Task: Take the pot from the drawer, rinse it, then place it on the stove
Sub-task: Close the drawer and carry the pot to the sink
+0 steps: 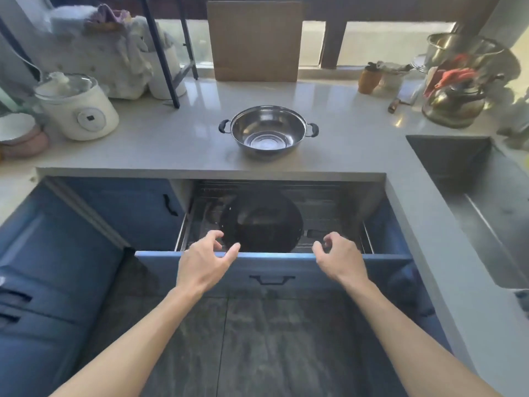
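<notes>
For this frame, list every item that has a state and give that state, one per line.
Drawer: pulled open.
Dark wok: lying in the drawer's wire rack, not held.
Steel pot: upright on the counter, empty.
Left hand: open, empty, over the drawer's front edge.
Right hand: open, fingers curled, empty, over the drawer's front edge.
Sink: no dishes visible in the part shown.
White cooker: glass lid on.
</notes>
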Demonstrator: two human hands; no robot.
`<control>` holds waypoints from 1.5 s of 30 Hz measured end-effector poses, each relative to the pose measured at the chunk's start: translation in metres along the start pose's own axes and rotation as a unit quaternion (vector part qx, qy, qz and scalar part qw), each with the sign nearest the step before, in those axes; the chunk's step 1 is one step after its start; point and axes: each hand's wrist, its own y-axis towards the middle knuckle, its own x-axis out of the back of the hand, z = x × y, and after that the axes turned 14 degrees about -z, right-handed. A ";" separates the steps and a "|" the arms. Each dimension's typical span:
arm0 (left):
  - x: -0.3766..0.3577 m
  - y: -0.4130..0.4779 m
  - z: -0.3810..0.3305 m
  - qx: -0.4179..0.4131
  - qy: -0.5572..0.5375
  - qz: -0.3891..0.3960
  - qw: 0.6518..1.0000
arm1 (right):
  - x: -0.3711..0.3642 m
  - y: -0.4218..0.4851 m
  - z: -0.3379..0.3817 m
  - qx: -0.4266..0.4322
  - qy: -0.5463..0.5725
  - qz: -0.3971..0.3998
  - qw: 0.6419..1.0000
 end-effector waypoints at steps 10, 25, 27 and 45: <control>-0.188 -0.050 0.079 0.088 -0.106 0.057 0.989 | -0.180 -0.031 -0.077 -0.051 0.107 0.068 0.991; -0.327 -0.020 0.094 0.280 -0.374 0.067 0.881 | -0.303 0.015 -0.115 -0.190 0.384 0.059 0.902; -0.328 -0.008 0.092 0.281 -0.380 0.070 0.879 | -0.306 0.024 -0.112 -0.197 0.402 0.066 0.892; -0.361 0.184 0.036 0.295 -0.412 0.129 0.852 | -0.349 0.205 -0.043 -0.227 0.417 0.051 0.879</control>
